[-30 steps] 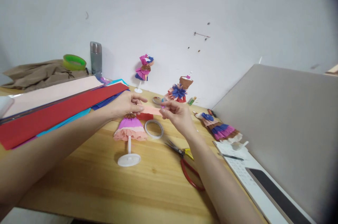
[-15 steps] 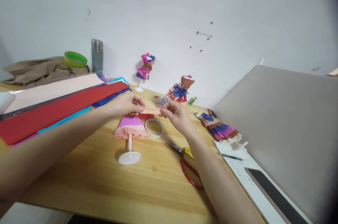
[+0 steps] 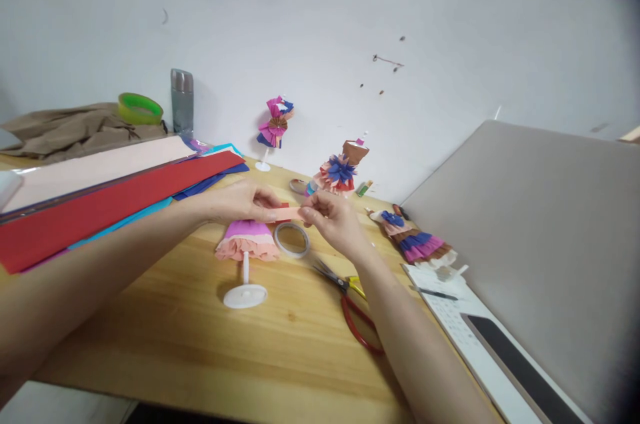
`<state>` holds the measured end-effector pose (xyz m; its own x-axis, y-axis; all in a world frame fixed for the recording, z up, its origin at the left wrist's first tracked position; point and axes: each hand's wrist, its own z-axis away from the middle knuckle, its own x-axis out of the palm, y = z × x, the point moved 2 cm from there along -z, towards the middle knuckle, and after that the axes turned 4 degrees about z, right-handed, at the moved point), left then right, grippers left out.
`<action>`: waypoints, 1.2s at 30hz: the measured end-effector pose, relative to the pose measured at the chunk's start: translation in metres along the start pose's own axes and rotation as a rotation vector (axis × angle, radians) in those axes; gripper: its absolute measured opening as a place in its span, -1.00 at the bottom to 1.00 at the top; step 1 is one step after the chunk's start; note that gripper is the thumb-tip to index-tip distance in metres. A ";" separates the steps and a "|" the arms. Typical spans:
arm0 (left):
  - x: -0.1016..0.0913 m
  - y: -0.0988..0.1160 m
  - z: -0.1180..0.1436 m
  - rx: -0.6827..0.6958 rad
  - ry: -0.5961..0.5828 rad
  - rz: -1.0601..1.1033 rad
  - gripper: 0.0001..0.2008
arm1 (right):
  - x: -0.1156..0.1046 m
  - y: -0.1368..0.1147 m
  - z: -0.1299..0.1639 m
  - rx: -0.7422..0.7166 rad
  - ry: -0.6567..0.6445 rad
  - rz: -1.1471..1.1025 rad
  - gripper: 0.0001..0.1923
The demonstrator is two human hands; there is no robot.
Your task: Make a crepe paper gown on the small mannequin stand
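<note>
Between my hands a short strip of peach crepe paper (image 3: 287,213) is stretched level. My left hand (image 3: 250,201) pinches its left end, and my right hand (image 3: 327,216) pinches the right end. Just below my left hand lies a small dress form (image 3: 245,271) with a white stand and a tiered purple, pale and peach paper skirt (image 3: 247,244); its upper part is hidden behind the hand. A roll of narrow tape (image 3: 292,241) rests right of the skirt. Some red paper (image 3: 285,206) shows behind the strip. Scissors with red and yellow handles (image 3: 353,307) lie partly under my right forearm.
Long folded crepe paper sheets (image 3: 125,194) cover the left side. Against the wall stand a grey bottle (image 3: 183,104) and two dressed forms (image 3: 273,124) (image 3: 343,171). Another dressed form (image 3: 413,237) lies at right, near a white keyboard (image 3: 457,324) and a large grey panel (image 3: 530,224).
My hands have drawn closer together, the left moving slightly right, so less of the peach strip shows between them. The view has shifted a little.
</note>
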<state>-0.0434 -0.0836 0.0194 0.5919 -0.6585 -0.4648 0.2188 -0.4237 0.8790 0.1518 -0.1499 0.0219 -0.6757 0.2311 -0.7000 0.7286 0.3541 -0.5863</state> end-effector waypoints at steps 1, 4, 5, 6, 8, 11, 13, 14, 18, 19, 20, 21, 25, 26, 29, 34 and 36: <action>0.003 0.003 0.000 0.034 -0.007 0.011 -0.71 | 0.001 -0.001 0.000 -0.008 -0.009 0.010 -0.88; 0.009 0.006 0.000 0.070 -0.010 -0.027 -0.75 | 0.003 -0.004 0.001 -0.034 -0.051 0.018 -0.88; 0.009 0.005 0.000 0.054 -0.009 -0.052 -0.78 | 0.003 -0.004 0.002 -0.040 -0.059 0.022 -0.88; 0.008 0.003 0.000 0.037 -0.008 -0.071 -0.80 | 0.003 -0.004 0.002 -0.044 -0.058 0.026 -0.87; 0.005 0.001 0.000 0.032 0.003 -0.083 -0.79 | 0.003 -0.005 0.002 -0.043 -0.037 0.030 -0.87; 0.000 0.001 0.000 0.061 -0.001 -0.042 -0.76 | 0.003 -0.005 0.001 -0.027 -0.010 0.006 -0.86; -0.001 0.001 0.000 0.049 0.003 -0.020 -0.80 | 0.003 -0.004 0.001 -0.016 -0.009 -0.018 -0.85; -0.001 0.000 0.000 0.035 0.009 -0.008 -0.83 | 0.004 -0.004 0.001 -0.008 -0.008 -0.032 -0.85; 0.002 0.000 0.000 -0.018 0.047 0.042 -0.89 | 0.006 0.001 0.000 0.046 0.003 -0.158 -0.84; 0.002 0.000 0.000 -0.026 0.056 0.053 -0.88 | 0.007 0.001 -0.001 0.055 0.023 -0.201 -0.82; 0.003 0.000 0.000 -0.032 0.065 0.062 -0.87 | 0.006 0.002 -0.001 0.060 0.046 -0.240 -0.80; 0.003 0.001 0.000 -0.039 0.074 0.073 -0.85 | 0.006 0.002 -0.002 0.065 0.065 -0.277 -0.77; 0.002 0.001 0.001 -0.071 0.082 0.098 -0.78 | 0.008 0.000 -0.002 0.125 0.027 -0.398 -0.65; 0.002 0.001 0.001 -0.072 0.077 0.085 -0.77 | 0.010 0.000 -0.002 0.149 -0.006 -0.415 -0.66; 0.002 -0.002 0.000 -0.077 0.085 0.050 -0.81 | 0.014 0.001 -0.002 0.202 -0.069 -0.434 -0.72; 0.002 -0.007 -0.002 -0.068 0.104 0.083 -0.82 | 0.016 0.005 -0.003 0.222 0.010 -0.458 -0.75; 0.001 -0.008 -0.003 -0.059 0.121 0.034 -0.80 | 0.017 0.004 -0.003 0.212 0.039 -0.463 -0.76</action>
<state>-0.0419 -0.0789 0.0125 0.6885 -0.5903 -0.4212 0.2403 -0.3623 0.9005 0.1434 -0.1413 0.0092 -0.9338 0.1283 -0.3341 0.3559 0.2366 -0.9040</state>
